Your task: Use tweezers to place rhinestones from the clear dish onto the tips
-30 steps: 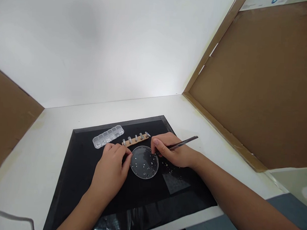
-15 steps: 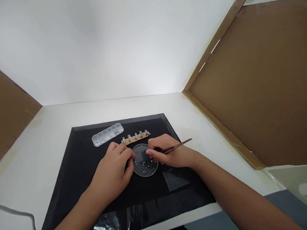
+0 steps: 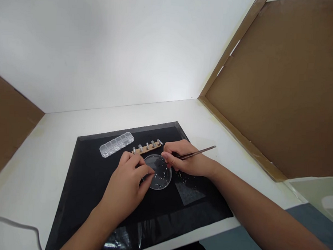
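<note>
Looking down from the head view: round clear dish [image 3: 158,173] lying on black mat [image 3: 79,180], directly between both hands and touching each. Left hand [image 3: 126,189] curled at dish's left rim, thumb and forefinger closed narrow on or over that edge; whether pinching the rim or merely pressing on it, cannot tell. Right hand [image 3: 187,161] resting at dish's far right rim, fingers closed in a pen grip on metal tweezers [image 3: 196,153]. Tweezers' long axis running from upper right down toward lower left, free end well out past the knuckles toward the table's right side, working tip hidden behind the fingertips at the rim. Small shiny pieces [image 3: 160,177] scattered inside dish, mostly in its near right half, hence just below and left of the hidden tip; right hand the nearer to them, left hand beside them across the dish floor. More loose pieces [image 3: 184,179] on mat just right of dish, under the right wrist.

Beyond the hands: wooden strip with studs [image 3: 146,148] lying just behind dish, long axis left to right, slightly tilted. Clear compartment box [image 3: 116,144] further left, apart from strip. Clear film patch [image 3: 188,193] on mat, near right forearm. White table [image 3: 45,142] under mat.
</note>
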Tool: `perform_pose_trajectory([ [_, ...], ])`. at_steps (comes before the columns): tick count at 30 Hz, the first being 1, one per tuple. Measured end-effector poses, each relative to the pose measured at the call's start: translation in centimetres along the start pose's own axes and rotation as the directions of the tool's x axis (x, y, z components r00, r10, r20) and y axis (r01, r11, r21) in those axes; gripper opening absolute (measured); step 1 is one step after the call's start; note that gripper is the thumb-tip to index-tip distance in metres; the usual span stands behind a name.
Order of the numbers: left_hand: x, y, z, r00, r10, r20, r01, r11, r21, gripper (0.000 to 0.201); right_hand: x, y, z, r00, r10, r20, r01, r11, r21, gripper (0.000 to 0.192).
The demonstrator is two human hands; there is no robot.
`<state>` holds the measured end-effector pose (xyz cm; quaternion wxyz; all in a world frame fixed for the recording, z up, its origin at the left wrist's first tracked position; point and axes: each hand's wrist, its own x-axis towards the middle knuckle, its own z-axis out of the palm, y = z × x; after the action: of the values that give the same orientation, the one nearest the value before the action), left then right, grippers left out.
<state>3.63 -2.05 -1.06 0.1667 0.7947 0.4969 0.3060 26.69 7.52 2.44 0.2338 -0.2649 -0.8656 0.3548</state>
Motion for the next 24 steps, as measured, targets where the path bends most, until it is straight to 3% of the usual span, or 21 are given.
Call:
perform_pose_trajectory([
  [4,0.2,0.2,0.5,0.999,0.035,0.018,-0.035,0.999,0.011,0.015,0.0,-0.2,-0.3,0.998,0.009,-0.061,-0.013,0.999,-0.052,0.042],
  [10,0.4,0.3,1.1,0.999,-0.028,0.046,0.023,0.993,0.117,0.014,0.0,-0.4,-0.5,0.988,0.036,-0.153,-0.049,0.995,-0.088,0.044],
  [24,0.4,0.3,1.2,0.996,-0.069,0.065,0.055,0.979,0.195,0.018,-0.2,-0.4,-0.4,0.993,-0.042,-0.109,0.025,0.988,-0.151,0.044],
])
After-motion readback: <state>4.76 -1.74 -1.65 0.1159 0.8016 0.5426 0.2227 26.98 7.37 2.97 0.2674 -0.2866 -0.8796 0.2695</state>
